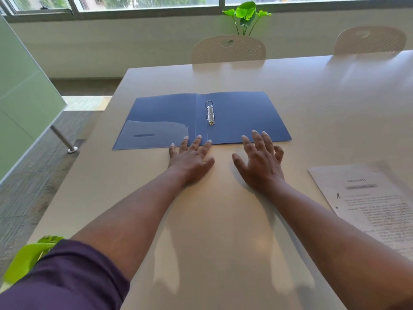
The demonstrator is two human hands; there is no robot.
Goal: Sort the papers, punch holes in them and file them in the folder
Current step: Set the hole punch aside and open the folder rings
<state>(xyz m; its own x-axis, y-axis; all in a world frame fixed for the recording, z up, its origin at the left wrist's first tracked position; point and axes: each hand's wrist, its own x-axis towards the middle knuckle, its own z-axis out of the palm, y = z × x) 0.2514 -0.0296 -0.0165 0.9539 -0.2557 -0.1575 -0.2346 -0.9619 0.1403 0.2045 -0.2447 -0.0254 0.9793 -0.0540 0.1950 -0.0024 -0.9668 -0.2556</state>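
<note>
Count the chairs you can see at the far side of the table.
2. One chair stands behind the far edge of the table, in line with the open blue folder; the other chair is further right. Only their backrests show; more may sit outside the frame.

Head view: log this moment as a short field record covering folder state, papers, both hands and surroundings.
folder: blue ring binder lying open and flat on the table
rings: metal ring mechanism holds no paper
papers: printed sheets at the table's right edge, unfiled
left hand: left hand flat, fingertips at the binder's near edge
right hand: right hand spread, fingers over the near edge
surroundings: two chairs, potted plant
</note>
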